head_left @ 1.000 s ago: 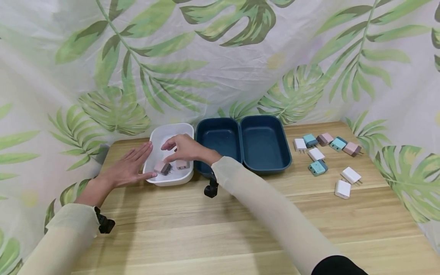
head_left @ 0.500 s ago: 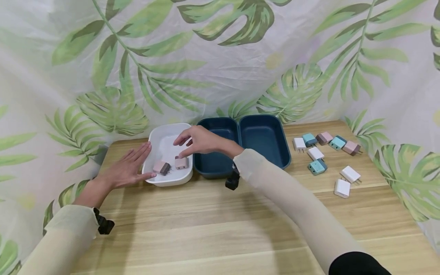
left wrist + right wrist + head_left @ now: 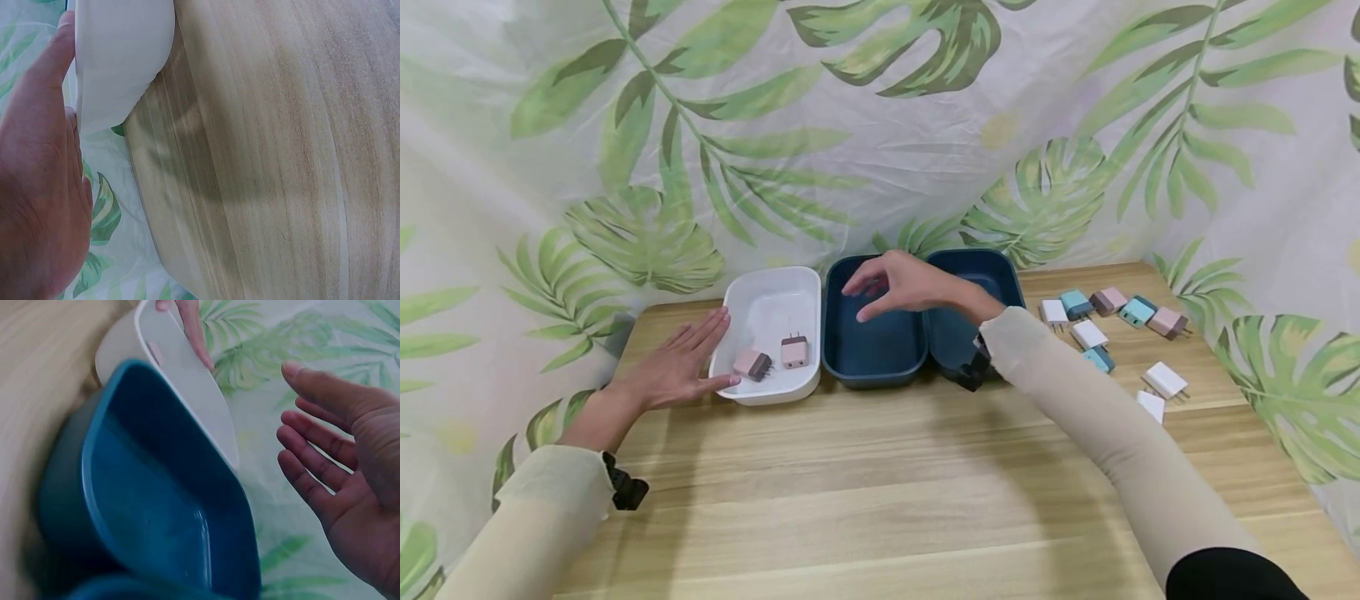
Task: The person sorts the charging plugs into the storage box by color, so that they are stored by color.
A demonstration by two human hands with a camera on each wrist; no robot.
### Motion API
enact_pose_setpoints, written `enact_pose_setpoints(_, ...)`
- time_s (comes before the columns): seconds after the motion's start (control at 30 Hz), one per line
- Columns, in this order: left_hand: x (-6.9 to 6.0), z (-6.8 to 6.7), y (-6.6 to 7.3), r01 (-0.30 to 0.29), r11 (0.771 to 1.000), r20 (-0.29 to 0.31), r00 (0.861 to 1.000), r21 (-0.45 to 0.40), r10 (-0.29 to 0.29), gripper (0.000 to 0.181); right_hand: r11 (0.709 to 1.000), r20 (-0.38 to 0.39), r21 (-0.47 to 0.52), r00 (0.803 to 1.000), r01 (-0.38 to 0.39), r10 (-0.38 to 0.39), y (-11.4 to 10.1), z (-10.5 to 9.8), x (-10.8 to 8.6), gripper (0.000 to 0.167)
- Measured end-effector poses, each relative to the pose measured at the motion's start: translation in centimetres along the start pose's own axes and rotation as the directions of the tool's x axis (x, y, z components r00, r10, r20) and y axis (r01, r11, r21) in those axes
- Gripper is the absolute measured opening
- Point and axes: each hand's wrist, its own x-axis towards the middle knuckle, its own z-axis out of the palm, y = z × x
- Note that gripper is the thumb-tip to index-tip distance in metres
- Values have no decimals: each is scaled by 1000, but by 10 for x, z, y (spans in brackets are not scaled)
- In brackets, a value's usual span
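White tray (image 3: 775, 307), smooth plastic with a soft sheen; blue trays (image 3: 874, 354), smooth plastic, glossy-rimmed; plugs (image 3: 793, 354), smooth plastic, metal-pronged; table (image 3: 820, 500), wood-grained, satin; backdrop (image 3: 917, 158), printed, cloth-like, creased, faintly shiny; sleeves (image 3: 1097, 417), thin matt cloth.

- We see a pale wood-grain tabletop (image 3: 820, 500).
- At its far left we find a white bin (image 3: 772, 292).
- Just right of that, we see two dark blue bins (image 3: 876, 354) side by side.
- Farther right, we count nine plugs (image 3: 1088, 335), loosely scattered.
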Motion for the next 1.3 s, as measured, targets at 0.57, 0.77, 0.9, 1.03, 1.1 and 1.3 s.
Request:
enact_pose_setpoints(0.57, -1, -1, 1, 10, 1000, 9, 1000, -3, -10, 107, 997, -117, -1, 990, -80, 80, 42, -74, -86, 39)
enact_pose_setpoints(0.77, -1, 2, -1, 4, 1000, -13, 1000, -1, -4, 106, 979, -168, -3, 965, -204, 201, 55, -99, -123, 43)
enact_pose_setpoints(0.9, 0, 3, -3, -4, 1000, -22, 1000, 2, 4, 106, 963, -196, -2, 945, -268, 263, 65, -112, -148, 43)
enact_pose_setpoints(1.03, -1, 3, -3, -4, 1000, -16, 1000, 3, 4, 106, 944, -218, 9, 921, -329, 323, 77, -123, -172, 45)
enact_pose_setpoints(1.1, -1, 3, -2, -3, 1000, -15, 1000, 7, 4, 106, 934, -230, 7, 908, -357, 349, 83, -127, -184, 47)
enact_pose_setpoints(1.3, -1, 2, -1, 7, 1000, -5, 1000, 16, -6, 105, 906, -230, -28, 885, -423, 406, 97, -137, -220, 48)
